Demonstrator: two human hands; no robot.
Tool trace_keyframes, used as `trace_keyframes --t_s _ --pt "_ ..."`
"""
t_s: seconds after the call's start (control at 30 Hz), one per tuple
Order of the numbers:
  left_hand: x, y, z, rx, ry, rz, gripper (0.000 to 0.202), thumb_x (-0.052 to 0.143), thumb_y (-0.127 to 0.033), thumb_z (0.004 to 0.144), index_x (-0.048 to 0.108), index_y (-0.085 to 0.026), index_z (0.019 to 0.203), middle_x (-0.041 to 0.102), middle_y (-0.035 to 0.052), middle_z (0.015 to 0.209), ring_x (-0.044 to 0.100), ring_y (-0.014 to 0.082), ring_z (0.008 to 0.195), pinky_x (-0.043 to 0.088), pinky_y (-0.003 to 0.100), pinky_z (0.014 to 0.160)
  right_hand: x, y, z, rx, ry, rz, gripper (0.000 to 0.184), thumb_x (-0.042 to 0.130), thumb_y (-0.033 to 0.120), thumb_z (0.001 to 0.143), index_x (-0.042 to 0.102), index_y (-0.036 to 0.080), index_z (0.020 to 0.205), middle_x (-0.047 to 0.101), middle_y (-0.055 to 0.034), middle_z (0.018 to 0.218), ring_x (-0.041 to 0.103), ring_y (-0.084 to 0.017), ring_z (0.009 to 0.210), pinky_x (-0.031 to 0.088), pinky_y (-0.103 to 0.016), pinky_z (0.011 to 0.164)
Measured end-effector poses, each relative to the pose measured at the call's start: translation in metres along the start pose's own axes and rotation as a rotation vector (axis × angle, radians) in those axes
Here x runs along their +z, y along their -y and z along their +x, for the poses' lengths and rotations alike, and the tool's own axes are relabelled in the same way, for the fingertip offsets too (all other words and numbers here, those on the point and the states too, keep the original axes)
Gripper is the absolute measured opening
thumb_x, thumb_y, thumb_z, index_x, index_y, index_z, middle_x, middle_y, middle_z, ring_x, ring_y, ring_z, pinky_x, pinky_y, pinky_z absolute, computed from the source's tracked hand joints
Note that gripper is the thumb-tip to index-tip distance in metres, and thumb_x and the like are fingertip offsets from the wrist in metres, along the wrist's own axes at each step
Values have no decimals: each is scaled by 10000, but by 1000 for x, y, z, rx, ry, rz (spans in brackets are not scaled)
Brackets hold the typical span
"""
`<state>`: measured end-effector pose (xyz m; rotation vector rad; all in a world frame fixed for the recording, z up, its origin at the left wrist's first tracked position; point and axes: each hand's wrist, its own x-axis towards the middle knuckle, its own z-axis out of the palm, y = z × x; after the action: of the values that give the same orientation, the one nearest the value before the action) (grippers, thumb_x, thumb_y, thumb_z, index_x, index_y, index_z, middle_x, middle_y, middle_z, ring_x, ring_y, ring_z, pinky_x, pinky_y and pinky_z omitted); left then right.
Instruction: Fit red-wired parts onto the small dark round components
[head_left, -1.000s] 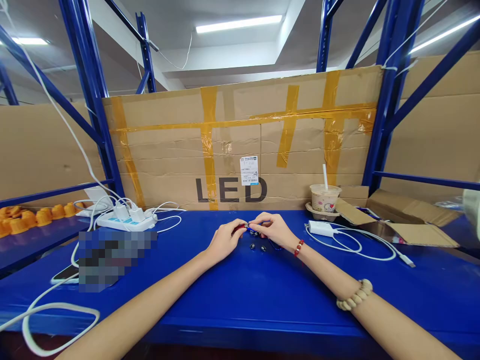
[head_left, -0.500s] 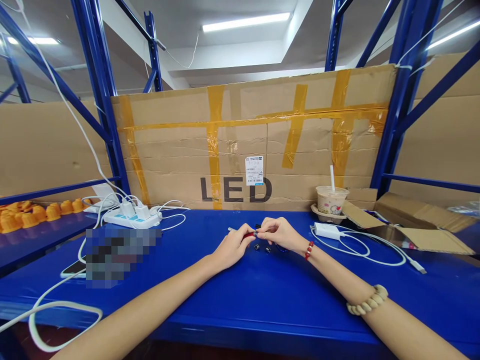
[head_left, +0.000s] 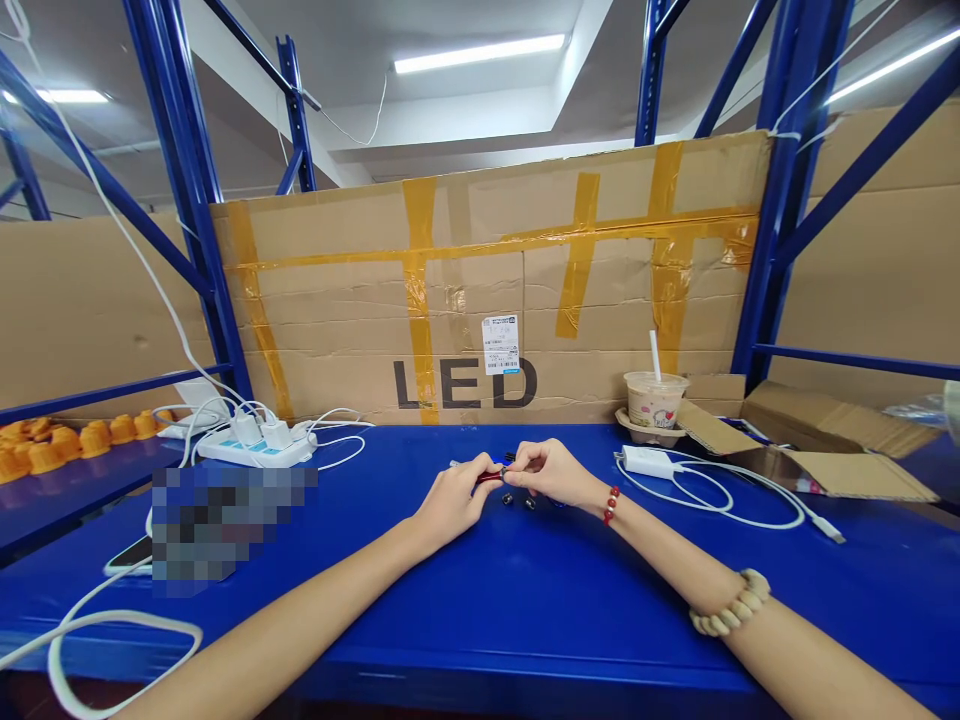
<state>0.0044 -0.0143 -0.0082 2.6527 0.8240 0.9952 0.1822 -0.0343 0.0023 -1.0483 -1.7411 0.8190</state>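
My left hand [head_left: 451,508] is closed around a slim red pen-like object [head_left: 490,477], held just above the blue shelf top [head_left: 480,590]. A small whitish end shows beyond the left fingers, perhaps part of the same object. At its right end, the fingertips of my right hand [head_left: 553,474] pinch the dark tip, so the two hands almost touch. Below them lie two small black pieces, one a black bit [head_left: 507,498] and the other a shinier black bit [head_left: 530,503]. Another dark item is partly hidden behind the right fingers.
A white power strip [head_left: 259,450] with plugs and cables stands left, near a phone [head_left: 129,555] and a blurred patch. On the right are a drink cup [head_left: 655,400], a white charger [head_left: 649,461] with cable, and an open carton [head_left: 862,475]. Cardboard [head_left: 337,320] walls the back.
The whole view has shifted slightly, moving the scene a little left. Both hands keep their pinch on the red pen-like object, with only slight finger movement.
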Motion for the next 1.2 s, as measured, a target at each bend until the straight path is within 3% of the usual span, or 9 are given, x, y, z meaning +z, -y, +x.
trace_keyframes --t_s 0.2,0.4,0.5,0.63,0.8,0.93,1.03,1.2 --pt "1 1 1 -14 -21 30 99 415 -272 842 494 -213 832 639 3 941 593 163 875 429 247 700 2 1 0 33 -33 -16 356 681 450 552 519 134 535 512 22 492 429 -58 406 342 -196 401" --pt "-1 5 5 20 -3 20 204 417 -254 843 524 -248 1017 636 -16 986 592 144 879 442 236 741 3 1 2 114 -75 -56 344 669 456 568 566 129 584 478 35 421 396 -51 370 284 -178 365" --pt "-1 9 8 49 -3 11 218 413 -245 845 551 -252 1013 628 -21 1018 577 142 926 427 235 797 5 -2 3 160 -104 -73 347 657 466 590 593 126 624 470 36 408 378 -47 361 261 -170 350" --pt "-1 11 10 22 -12 27 216 410 -256 844 566 -248 994 635 -17 992 581 149 901 428 237 768 3 -9 6 161 -110 -85 354 639 481 613 628 132 670 468 36 415 373 -48 363 264 -168 345" --pt "-4 6 10 18 -11 28 220 375 -268 857 553 -242 983 635 -12 923 582 136 826 419 222 709 -2 -13 7 99 -100 -93 378 593 501 658 646 128 689 485 21 457 404 -59 391 295 -176 361" --pt "-6 3 10 -16 -18 14 237 338 -294 866 546 -224 955 622 -3 831 568 129 755 404 216 662 -4 -8 6 -19 -157 -120 371 610 461 660 654 133 828 566 -11 637 449 -58 417 345 -191 394" --pt "-5 4 11 -51 -18 -32 240 322 -299 866 535 -213 933 588 -13 724 539 115 660 393 214 637 -5 -2 4 -147 -198 -253 323 630 404 666 663 167 882 573 -30 796 471 -46 422 377 -202 427" --pt "-4 2 11 -59 3 -152 240 298 -298 869 511 -190 840 493 -41 602 471 91 575 362 198 596 -8 5 1 -336 -209 -531 169 620 361 711 695 227 783 561 -5 818 484 -28 437 373 -194 473"
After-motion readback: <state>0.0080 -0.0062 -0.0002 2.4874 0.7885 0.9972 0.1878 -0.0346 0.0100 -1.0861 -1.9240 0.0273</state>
